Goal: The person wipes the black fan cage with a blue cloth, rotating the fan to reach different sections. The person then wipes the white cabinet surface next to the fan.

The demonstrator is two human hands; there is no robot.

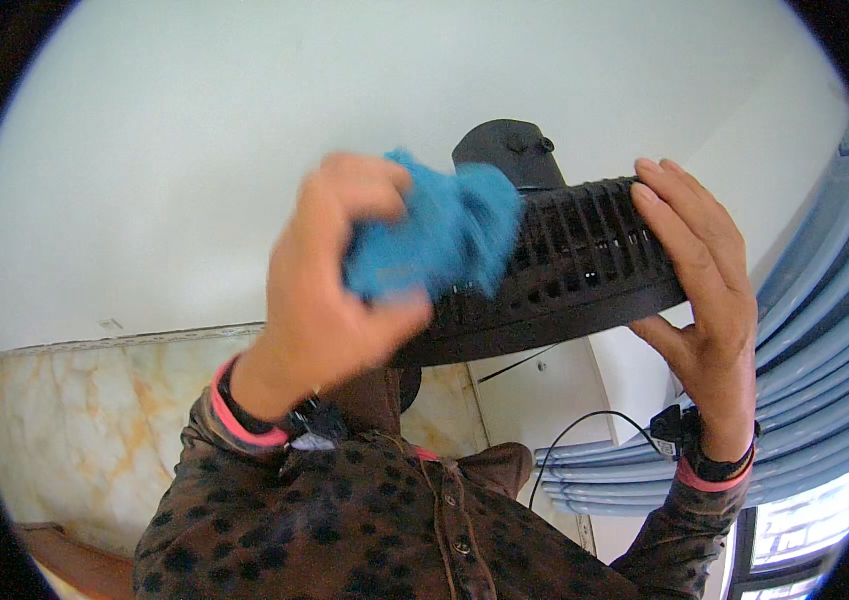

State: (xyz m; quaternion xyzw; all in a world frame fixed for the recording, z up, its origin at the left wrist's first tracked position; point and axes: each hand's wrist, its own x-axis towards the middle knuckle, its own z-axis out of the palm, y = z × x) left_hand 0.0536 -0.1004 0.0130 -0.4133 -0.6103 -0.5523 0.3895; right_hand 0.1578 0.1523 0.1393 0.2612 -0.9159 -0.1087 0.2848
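A crumpled blue cloth (432, 229) is gripped in my left hand (327, 255), both blurred by motion. The cloth lies against the slatted side of the black grille (574, 240) of what looks like an electric fan, covering its left part. Behind the grille sticks out a rounded black motor housing (507, 154) with a small knob on its side. My right hand (702, 247) holds the grille's right end, fingers over the top and thumb underneath. The fan's support is mostly hidden below the grille.
Ahead rises a white wall (169, 165), meeting a marbled floor (94, 420). Light blue curtains (807, 360) hang at the right, near a window (807, 517). A white cabinet (544, 390) stands beyond the fan. From my right wrist device (668, 431) runs a black cable (582, 416).
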